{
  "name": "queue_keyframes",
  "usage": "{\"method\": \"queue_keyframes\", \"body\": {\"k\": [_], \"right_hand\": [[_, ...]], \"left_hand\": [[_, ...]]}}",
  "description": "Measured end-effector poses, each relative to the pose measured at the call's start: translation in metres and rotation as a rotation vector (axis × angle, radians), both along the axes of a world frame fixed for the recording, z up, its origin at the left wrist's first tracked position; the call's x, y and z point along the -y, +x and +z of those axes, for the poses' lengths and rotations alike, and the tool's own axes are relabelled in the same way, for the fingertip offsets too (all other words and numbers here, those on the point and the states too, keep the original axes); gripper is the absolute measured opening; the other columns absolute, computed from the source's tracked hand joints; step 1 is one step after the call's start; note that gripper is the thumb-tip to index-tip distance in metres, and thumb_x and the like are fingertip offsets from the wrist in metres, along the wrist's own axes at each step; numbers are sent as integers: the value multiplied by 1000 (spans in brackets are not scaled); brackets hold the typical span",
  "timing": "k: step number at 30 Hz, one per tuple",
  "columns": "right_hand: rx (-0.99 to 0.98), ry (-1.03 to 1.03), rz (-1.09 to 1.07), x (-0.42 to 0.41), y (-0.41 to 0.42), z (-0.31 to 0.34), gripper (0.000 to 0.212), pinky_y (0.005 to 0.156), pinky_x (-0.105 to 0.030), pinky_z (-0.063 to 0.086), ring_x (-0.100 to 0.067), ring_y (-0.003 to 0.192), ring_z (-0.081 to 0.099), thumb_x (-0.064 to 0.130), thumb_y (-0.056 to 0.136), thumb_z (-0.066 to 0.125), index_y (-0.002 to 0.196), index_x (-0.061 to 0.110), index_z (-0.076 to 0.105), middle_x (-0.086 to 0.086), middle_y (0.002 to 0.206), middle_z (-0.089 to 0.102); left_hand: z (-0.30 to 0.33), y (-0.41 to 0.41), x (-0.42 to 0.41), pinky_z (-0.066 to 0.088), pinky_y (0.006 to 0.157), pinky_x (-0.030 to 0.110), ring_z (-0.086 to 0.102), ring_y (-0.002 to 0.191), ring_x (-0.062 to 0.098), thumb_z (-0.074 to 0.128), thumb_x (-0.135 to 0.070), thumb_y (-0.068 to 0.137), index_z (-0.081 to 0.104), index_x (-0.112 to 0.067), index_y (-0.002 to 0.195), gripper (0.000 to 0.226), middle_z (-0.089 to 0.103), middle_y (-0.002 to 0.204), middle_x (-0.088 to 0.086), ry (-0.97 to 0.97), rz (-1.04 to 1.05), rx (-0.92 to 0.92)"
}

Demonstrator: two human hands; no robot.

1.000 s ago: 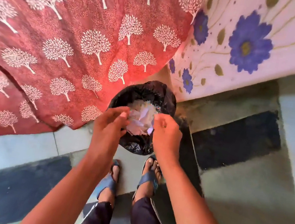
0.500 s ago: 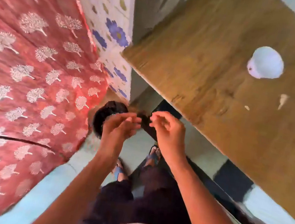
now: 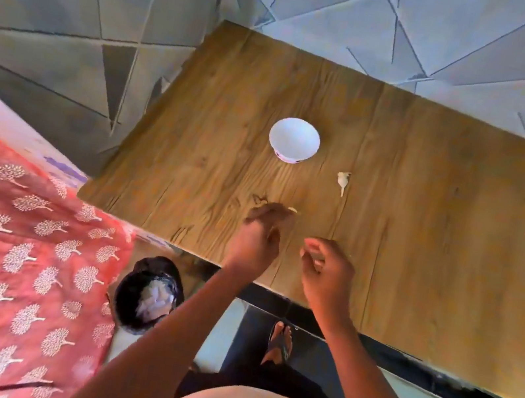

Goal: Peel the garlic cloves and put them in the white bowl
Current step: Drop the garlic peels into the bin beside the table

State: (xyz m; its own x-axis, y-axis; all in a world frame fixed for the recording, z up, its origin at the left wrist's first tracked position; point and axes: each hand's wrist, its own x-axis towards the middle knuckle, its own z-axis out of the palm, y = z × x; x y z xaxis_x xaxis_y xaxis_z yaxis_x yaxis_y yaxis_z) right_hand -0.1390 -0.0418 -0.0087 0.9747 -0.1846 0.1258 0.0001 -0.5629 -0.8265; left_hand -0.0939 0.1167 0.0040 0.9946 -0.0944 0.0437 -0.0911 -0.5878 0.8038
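Left hand: the left hand (image 3: 256,239) hangs over the near part of the counter (image 3: 434,262), blurred; whether the curled fingers hold anything cannot be told.
Right hand: the right hand (image 3: 328,272), just beside it, has loosely curled fingers; contents unclear.
White bowl: the white bowl (image 3: 294,140) stands upright mid-counter, beyond the hands.
Garlic: a garlic piece (image 3: 342,180) lies right of the bowl, apart from it.
Bin: a black-lined bin (image 3: 148,294) with pale peels sits on the floor beside the red bedspread (image 3: 17,262).

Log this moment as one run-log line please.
left hand over table, blurred | right hand curled | white bowl upright | garlic piece beside bowl
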Motion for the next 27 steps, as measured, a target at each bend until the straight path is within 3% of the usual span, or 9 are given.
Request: {"method": "queue_keyframes", "body": {"k": [3,8,12,15,18,21,24,27], "right_hand": [[90,-211,25,30,28,-21,27,86,-35,55,-22,94,67,2,81,75,106,10,73,-5,101,71],[76,-396,128,58,54,-42,24,87,-46,49,-24,106,61,14,84,70,107,16,74,0,120,63],[127,-384,163,67,56,-43,21,90,-42,46,-23,107,59,13,86,71,107,17,74,1,120,63],[126,-381,170,67,57,-44,22,90,-43,45,-23,109,58,12,86,71,108,17,73,1,121,63],[121,-374,185,67,58,-45,22,92,-40,43,-22,109,57,12,87,71,109,15,74,1,122,63],[107,-362,189,68,58,-44,22,94,-39,43,-22,110,55,14,90,69,111,15,74,1,125,62],[78,-360,196,66,59,-44,24,98,-40,43,-22,113,54,14,91,69,115,14,73,1,128,60],[34,-292,160,65,63,-43,26,98,-45,48,-20,116,55,12,91,72,117,15,72,2,127,60]], "left_hand": [[-22,41,13,54,99,42,60,123,24,49,-6,81,71,-18,116,43,62,130,3,161,-70,37],[-37,65,25,57,76,47,63,97,33,69,5,84,75,-8,99,21,64,103,10,309,-69,118],[-10,84,34,54,74,41,62,90,36,53,-11,92,75,-3,98,24,64,96,13,224,107,259],[12,124,36,55,72,42,63,94,44,59,0,87,75,-3,100,21,66,102,19,291,201,321],[24,170,29,57,82,50,59,110,42,56,-5,84,76,-11,108,32,65,116,16,432,143,142],[29,197,25,52,96,45,59,120,33,58,-13,95,73,-24,121,33,62,130,10,573,-17,-36],[32,203,21,53,94,47,62,114,34,58,-13,97,73,-22,124,31,65,124,13,649,-96,12],[34,191,20,59,83,51,68,102,37,60,-11,92,75,-13,113,26,72,113,14,460,-56,186]]}}
